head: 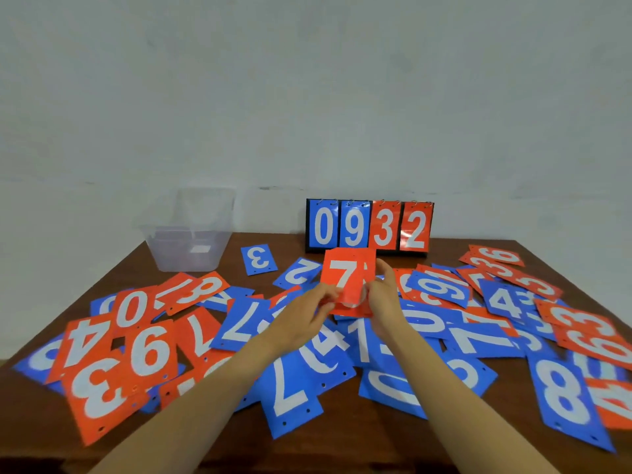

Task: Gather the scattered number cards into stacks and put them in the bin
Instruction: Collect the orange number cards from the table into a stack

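Our left hand (301, 316) and right hand (384, 295) pinch a small stack of red cards (347, 278) above the littered table (239, 241), the clear bin (191, 234) at ten o'clock.

Flip scoreboard (370, 226) showing 0932, brown table (239, 241), pale wall (307, 80)

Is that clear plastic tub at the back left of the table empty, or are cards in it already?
Cannot tell: the clear plastic tub shows only a pale patch at its bottom through the wall.

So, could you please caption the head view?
Both hands hold a small stack of red cards above scattered number cards.
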The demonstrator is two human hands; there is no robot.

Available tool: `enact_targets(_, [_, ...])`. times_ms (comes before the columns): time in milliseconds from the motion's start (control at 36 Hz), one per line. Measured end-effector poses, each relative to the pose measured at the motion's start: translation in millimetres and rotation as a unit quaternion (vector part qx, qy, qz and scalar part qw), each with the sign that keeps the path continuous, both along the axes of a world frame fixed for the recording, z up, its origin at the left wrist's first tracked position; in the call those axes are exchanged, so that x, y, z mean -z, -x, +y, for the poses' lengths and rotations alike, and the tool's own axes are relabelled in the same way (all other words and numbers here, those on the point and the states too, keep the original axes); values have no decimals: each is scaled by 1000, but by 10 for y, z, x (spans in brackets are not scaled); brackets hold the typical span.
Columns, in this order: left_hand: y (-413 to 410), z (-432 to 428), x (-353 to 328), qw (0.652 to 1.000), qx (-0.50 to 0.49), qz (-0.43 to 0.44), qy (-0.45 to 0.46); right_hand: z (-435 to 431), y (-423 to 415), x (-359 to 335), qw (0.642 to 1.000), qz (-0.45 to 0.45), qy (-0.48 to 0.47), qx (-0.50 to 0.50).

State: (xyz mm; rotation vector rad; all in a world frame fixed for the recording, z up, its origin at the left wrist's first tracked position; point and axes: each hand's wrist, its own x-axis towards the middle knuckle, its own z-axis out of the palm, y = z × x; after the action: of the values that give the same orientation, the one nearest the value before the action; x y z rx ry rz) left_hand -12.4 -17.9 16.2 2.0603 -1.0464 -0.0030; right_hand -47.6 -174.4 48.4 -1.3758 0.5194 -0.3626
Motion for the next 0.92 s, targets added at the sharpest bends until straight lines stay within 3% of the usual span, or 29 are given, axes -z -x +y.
enact_targets(556, [-124, 20, 56, 996, 2, -39, -82, 80, -63, 66, 999, -6, 42, -30])
enact_targets(722, [-443, 168, 176, 993, -104, -36, -41, 62, -256, 189, 997, 30, 75, -20])
enact_targets(806, [-672, 244, 311, 976, -163, 6, -146, 15, -332, 280, 996, 47, 73, -12])
enact_targets(861, [-741, 254, 389, 952, -134, -4, -276, -16, -375, 324, 996, 56, 68, -2])
enact_targets(917, [-720, 224, 458, 939, -82, -4, -333, -48, -416, 357, 996, 57, 63, 7])
